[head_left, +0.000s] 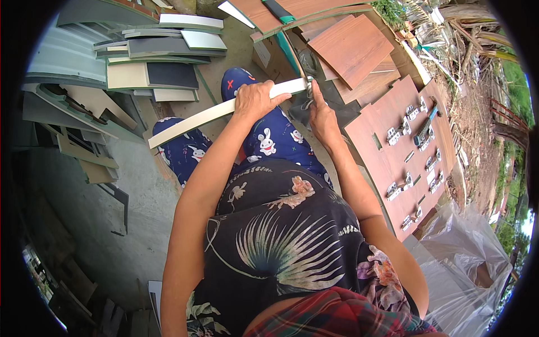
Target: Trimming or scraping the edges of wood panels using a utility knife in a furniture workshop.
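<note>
Black shirt with pale palm-leaf and flower print (pixel 286 241) nearest, red-and-green plaid cloth (pixel 342 312) over its lower edge in view. Beyond it, bent legs in navy trousers with white rabbit print (pixel 266 143).

Long, flat, cream-white strip, slightly curved in view (pixel 193 122), runs slantwise above the knees, low end at left, high end at right. Left hand (pixel 254 102) is wrapped around the strip right of its middle, firm grasp, thumb pointing toward the right end. Right hand (pixel 324 118) is at the strip's right end, index finger extended up beside the tip, other fingers curled; cannot tell if it is gripping anything. Small shiny metal piece (pixel 309 82) right at that end, by the index finger; type unclear.

Right side: crumpled clear plastic sheet (pixel 463 253) low down; above it, reddish-brown wood-grain board (pixel 382 160) with slots cut in it, several silver metal hinges (pixel 399 132) lying on top, plus teal-and-black handled tool (pixel 426 123) near its far edge.

Left side: grey concrete floor (pixel 146 202), then uneven stack of grey, white and cream boards (pixel 154 48).

Farther off: rectangular brown wood-grain panel (pixel 353 48) on other boards, dry brown plant litter (pixel 477 129), green foliage (pixel 514 92) at far right.
</note>
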A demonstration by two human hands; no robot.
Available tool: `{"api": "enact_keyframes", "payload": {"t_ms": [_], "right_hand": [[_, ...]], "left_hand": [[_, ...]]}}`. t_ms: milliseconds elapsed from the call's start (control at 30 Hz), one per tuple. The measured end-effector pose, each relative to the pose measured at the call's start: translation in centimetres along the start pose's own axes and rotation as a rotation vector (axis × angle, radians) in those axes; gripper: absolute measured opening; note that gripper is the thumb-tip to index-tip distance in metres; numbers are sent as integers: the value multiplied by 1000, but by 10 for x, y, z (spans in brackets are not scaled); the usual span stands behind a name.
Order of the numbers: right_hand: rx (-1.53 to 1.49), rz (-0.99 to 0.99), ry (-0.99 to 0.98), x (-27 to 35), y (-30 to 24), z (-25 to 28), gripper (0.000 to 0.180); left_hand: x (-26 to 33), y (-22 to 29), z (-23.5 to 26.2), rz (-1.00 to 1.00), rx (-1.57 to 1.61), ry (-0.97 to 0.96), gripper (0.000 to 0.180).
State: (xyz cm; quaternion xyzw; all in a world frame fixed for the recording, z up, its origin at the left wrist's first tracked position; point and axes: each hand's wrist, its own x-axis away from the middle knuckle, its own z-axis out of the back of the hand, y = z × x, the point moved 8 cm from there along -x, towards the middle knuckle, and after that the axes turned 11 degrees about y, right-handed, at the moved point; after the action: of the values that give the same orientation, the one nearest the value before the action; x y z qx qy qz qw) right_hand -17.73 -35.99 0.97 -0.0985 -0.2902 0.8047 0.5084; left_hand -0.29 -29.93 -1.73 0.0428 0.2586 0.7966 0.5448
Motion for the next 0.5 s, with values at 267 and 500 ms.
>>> {"api": "enact_keyframes", "payload": {"t_ms": [267,500], "right_hand": [[-80,18,-23,72,29,20,70],[-134,-38,-60,18,9,8,69]], "left_hand": [[2,0,5,-3,-19,38,66],[4,5,7,-48,-46,100,63]]}}
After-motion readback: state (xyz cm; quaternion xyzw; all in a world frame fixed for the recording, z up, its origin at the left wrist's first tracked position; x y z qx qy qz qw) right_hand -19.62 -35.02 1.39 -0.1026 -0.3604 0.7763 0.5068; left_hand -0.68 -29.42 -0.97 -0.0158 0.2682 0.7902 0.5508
